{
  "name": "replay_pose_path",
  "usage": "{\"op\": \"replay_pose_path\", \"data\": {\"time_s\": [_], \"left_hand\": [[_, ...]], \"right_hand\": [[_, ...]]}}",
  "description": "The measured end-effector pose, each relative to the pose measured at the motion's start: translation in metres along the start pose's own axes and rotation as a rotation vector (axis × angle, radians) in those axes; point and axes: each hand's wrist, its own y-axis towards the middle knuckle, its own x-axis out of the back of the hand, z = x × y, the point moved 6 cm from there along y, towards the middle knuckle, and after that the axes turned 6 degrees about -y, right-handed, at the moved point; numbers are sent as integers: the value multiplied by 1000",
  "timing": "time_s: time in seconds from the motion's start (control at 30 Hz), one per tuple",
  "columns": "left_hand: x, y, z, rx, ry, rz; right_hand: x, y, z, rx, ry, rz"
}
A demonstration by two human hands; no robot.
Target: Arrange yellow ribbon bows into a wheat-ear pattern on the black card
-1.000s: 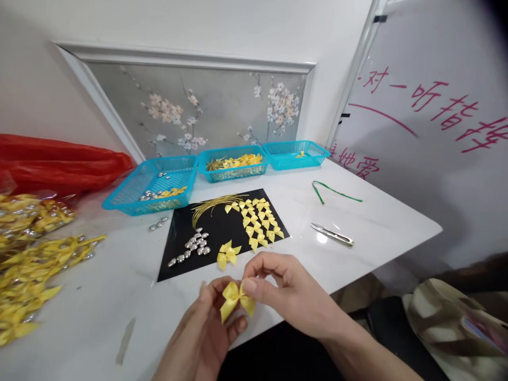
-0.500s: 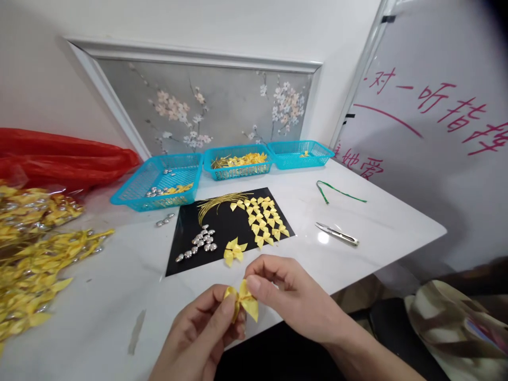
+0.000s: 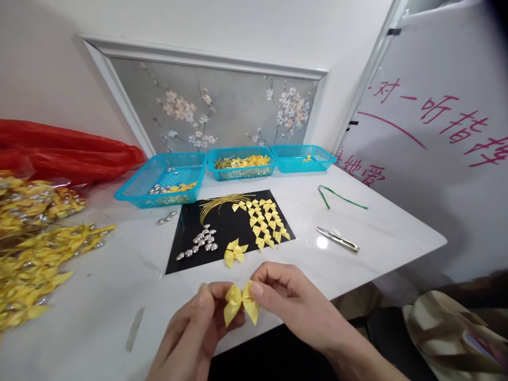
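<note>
A yellow ribbon bow (image 3: 251, 308) is held between both hands near the table's front edge. My right hand (image 3: 291, 304) pinches the bow's right loop between thumb and finger. My left hand (image 3: 198, 323) is at the bow's left side, its fingers curled behind the left loop and its thumb lifted off. Just beyond, a black mat (image 3: 222, 227) carries rows of small yellow bows (image 3: 260, 225), a bundle of gold ties (image 3: 210, 205) and several silver beads (image 3: 208, 238). A larger yellow bow (image 3: 235, 252) lies over the mat's front edge.
Three blue baskets (image 3: 162, 201) line the back of the white table (image 3: 381, 233). Snippers (image 3: 338, 239) and a green cord (image 3: 343, 198) lie to the right. Yellow beaded strands (image 3: 43, 270) and red fabric (image 3: 67, 153) fill the left. A tape strip (image 3: 135, 329) is at front left.
The bow has turned so both loops face the camera. My left thumb has come off it and moved left. The view has shifted slightly.
</note>
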Motion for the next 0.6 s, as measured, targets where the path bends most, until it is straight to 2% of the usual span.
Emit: {"op": "replay_pose_path", "data": {"time_s": [0.07,0.2,0.4,0.5,0.6], "left_hand": [[0,1,-1,4,13,-11],[-11,4,-4,-8,215,108],[-11,11,-3,-124,339,59],[-5,17,2,-110,265,-7],[5,22,6,-112,161,-113]], "right_hand": [[-1,0,-1,-2,-24,-4],[0,1,-1,31,-146,-29],[6,7,11,142,-381,-28],[16,31,25,242,-596,-23],[41,80,31,226,-783,-122]]}}
